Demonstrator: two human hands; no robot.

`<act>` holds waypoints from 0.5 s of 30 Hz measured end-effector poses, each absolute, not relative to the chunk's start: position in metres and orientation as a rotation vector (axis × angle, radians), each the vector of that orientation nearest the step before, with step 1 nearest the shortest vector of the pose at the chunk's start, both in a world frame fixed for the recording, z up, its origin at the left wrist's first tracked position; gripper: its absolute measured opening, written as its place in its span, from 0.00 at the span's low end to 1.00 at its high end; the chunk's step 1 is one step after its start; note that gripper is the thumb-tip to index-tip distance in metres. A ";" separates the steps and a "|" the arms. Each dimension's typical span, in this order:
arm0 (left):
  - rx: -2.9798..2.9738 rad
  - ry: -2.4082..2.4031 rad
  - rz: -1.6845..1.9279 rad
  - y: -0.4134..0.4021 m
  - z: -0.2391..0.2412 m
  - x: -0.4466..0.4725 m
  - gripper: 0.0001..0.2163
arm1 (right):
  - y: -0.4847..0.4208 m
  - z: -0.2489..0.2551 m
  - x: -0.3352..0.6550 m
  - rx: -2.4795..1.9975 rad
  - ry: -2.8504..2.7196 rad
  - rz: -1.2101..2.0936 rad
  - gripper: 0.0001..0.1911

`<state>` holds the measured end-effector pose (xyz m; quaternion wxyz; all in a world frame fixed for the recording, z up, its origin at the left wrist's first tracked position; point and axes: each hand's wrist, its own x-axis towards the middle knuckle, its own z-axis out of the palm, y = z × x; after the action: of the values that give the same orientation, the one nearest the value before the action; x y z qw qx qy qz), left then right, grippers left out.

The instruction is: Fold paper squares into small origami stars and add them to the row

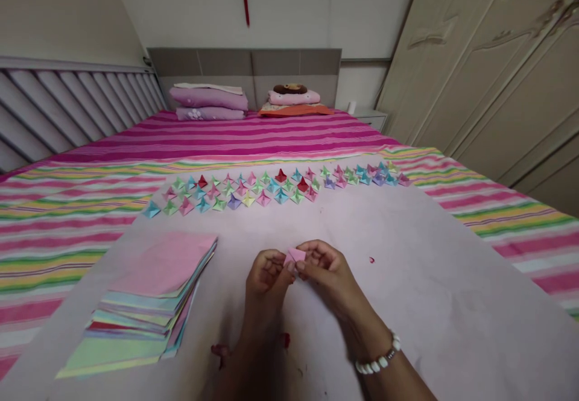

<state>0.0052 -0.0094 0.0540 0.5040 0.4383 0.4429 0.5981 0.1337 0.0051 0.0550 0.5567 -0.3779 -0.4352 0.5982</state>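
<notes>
Between my two hands is a small folded piece of pink paper [295, 255], held up over the pale board. My left hand [268, 274] pinches its left side between thumb and fingers. On the other side, my right hand [326, 265] grips the paper's right edge, its fingers curled behind. The fingertips cover part of the folds. To the left lies a fanned stack of coloured paper sheets [163, 262], pink on top with green, blue, yellow and red beneath. Beyond my hands stand rows of small folded paper boats [263, 198] in many colours.
The pale board [362, 304] rests on a striped bedspread [511, 232]. Small red scraps [371, 260] lie on it, and a dark red piece [221, 353] sits near my left forearm. Folded bedding [208, 98] is piled by the headboard [226, 63]; a wardrobe [497, 69] stands right.
</notes>
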 end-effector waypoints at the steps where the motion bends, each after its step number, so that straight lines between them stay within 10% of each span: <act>1: 1.065 1.060 1.437 -0.010 0.055 0.006 0.10 | 0.005 0.055 0.134 -0.862 -1.019 1.407 0.15; 15: 1.084 0.937 1.336 -0.014 0.056 0.006 0.10 | 0.002 0.061 0.139 -0.888 -1.034 1.467 0.10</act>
<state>0.0060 -0.0139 0.0559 0.5576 0.4593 0.3970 0.5662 0.1390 0.0022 0.0613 0.5395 -0.3734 -0.4349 0.6168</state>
